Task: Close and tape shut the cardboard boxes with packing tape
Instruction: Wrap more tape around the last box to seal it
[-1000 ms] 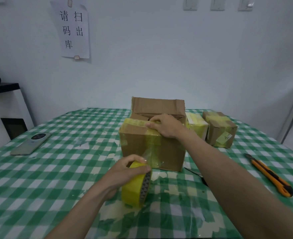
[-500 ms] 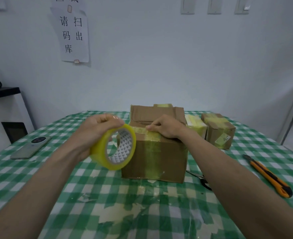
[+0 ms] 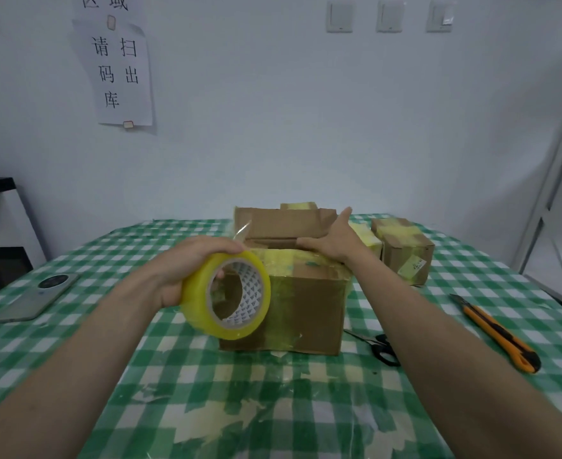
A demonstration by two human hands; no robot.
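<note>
The near cardboard box [image 3: 293, 303] sits mid-bench with tape already over its front, but the top flaps look partly open, so sealing isn't finished. Right hand [image 3: 331, 241] lies flat on top; left hand [image 3: 190, 266] grips the tape roll [image 3: 230, 294]. Two small boxes [image 3: 402, 250] behind seem done.

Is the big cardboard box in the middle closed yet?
Not fully. The cardboard box has its far flap standing up, with a dark gap showing behind the taped near edge.
</note>
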